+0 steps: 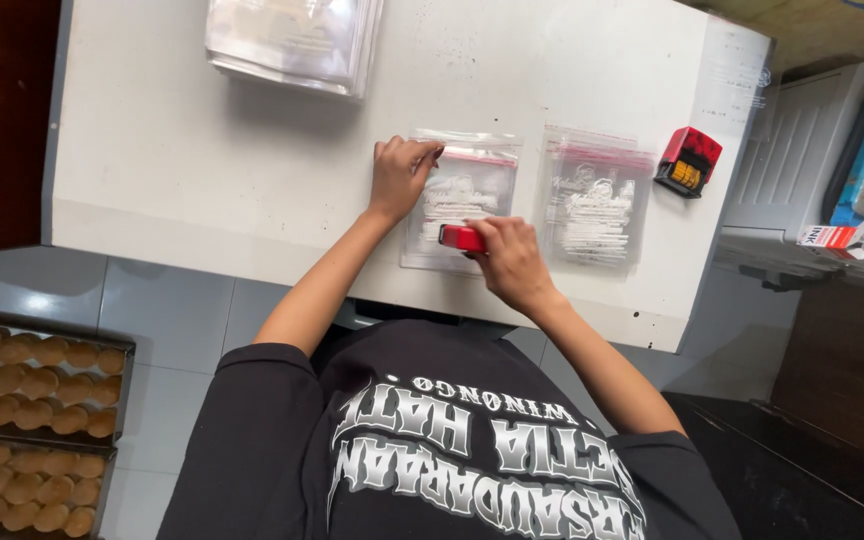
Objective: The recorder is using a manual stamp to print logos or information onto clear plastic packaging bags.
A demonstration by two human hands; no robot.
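A clear printed plastic bag [460, 196] with a red strip along its top lies flat on the white table [202, 170]. My left hand [402, 175] presses down on the bag's upper left corner with its fingers spread. My right hand [512, 262] grips a small red stamp [461, 238] and holds it against the bag's lower part. A second bag [597, 200] of the same kind lies just to the right, untouched.
A red stamp pad holder [689, 160] sits right of the bags. A stack of clear bags [292, 40] lies at the table's far edge. Trays of round golden buns [32, 385] stand on the floor at lower left. A small ink box [832, 236] rests on a shelf at right.
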